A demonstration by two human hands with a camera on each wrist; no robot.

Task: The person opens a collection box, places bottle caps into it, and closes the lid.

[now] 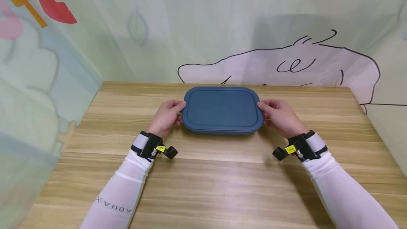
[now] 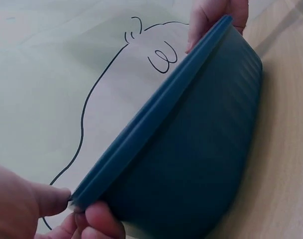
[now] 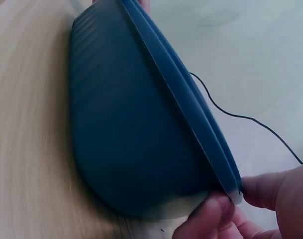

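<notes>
A dark blue lidded food container (image 1: 222,109), rectangular with rounded corners, is between my two hands toward the back of the wooden table. Its lid is on, and ribbed walls (image 2: 191,144) show below the rim in the left wrist view. My left hand (image 1: 166,116) pinches the rim at the left end, thumb on top and fingers curled underneath. At the opposite end my right hand (image 1: 281,116) grips the rim the same way, thumb above, fingers (image 3: 206,216) below the edge. What the container holds is hidden by the lid.
The wood-grain table (image 1: 216,186) stretches out on both sides and in front of the container. Behind its far edge hangs a pale printed cloth (image 1: 203,27) with a line-drawn figure. Each wrist wears a black camera strap (image 1: 152,146) over a white sleeve.
</notes>
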